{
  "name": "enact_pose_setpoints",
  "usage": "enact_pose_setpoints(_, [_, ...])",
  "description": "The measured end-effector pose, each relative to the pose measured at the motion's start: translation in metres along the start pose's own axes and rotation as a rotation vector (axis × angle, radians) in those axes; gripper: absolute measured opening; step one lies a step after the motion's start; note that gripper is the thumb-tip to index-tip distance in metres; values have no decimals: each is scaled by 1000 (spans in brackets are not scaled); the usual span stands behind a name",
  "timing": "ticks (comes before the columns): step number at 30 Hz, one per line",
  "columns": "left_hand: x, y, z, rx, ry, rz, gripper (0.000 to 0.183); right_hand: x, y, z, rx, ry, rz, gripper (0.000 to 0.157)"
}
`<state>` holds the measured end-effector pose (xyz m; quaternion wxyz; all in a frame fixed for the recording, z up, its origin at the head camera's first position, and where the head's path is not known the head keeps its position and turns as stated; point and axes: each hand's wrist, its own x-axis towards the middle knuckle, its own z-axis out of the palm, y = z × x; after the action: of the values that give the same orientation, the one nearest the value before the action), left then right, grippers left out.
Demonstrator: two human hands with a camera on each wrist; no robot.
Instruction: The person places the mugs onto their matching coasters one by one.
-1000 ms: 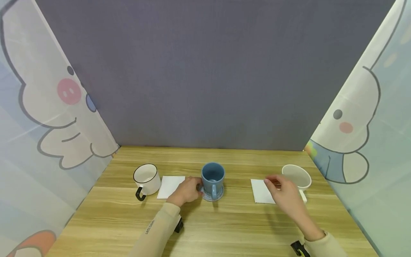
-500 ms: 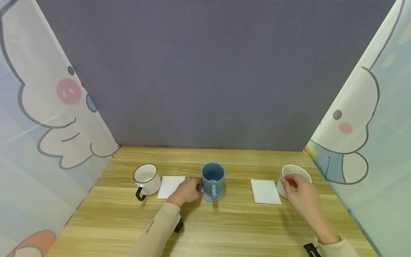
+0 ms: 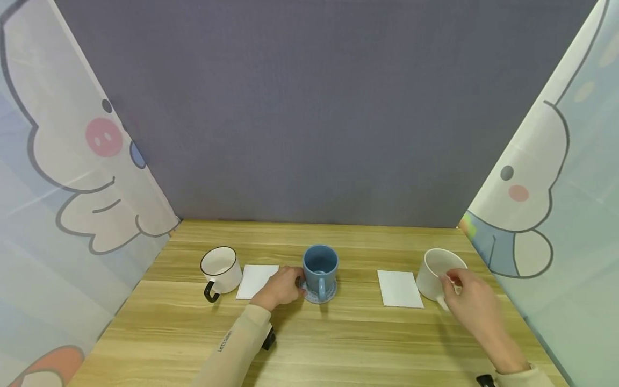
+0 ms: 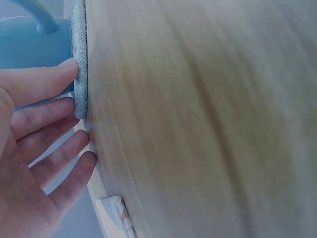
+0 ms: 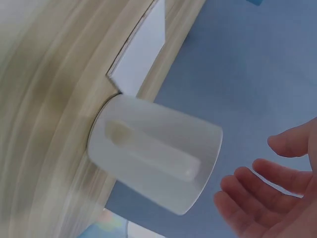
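Note:
In the head view a blue mug [image 3: 321,264] stands on a round woven grey-blue coaster [image 3: 330,294], its handle toward me. My left hand [image 3: 279,287] is at the coaster's left edge. In the left wrist view its thumb and index finger pinch the braided coaster rim [image 4: 80,94], while the other fingers extend beside it. My right hand [image 3: 471,301] hovers by the white mug [image 3: 429,282] at the right, thumb and fingers apart. The right wrist view shows a gap between that hand [image 5: 282,191] and the mug [image 5: 153,153].
A white mug with a black rim and black handle [image 3: 227,279] stands at the left. Beside it lies a white square coaster [image 3: 256,279], partly behind my left hand. Another white square coaster [image 3: 400,289] lies left of the right mug. A grey panel [image 3: 319,118] closes the back.
My right hand has moved right and toward me, from above the right square coaster to beside the white mug, uncovering that coaster. The left hand and blue mug stay put.

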<state>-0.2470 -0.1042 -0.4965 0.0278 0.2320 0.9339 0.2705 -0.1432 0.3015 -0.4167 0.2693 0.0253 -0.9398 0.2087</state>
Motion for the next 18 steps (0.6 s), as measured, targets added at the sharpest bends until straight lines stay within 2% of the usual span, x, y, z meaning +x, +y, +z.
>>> enact_pose_setpoints(7, [-1, 0, -1, -2, 7, 8, 20, -5, 14, -4, -42, 11, 7, 18])
enact_pose_setpoints(14, [0, 2, -1, -1, 6, -1, 20, -10, 28, -8, -99, -49, 42, 20])
enact_pose_setpoints(18, [-1, 2, -1, -7, 3, -2, 20, -12, 33, -9, -128, -131, 85, 26])
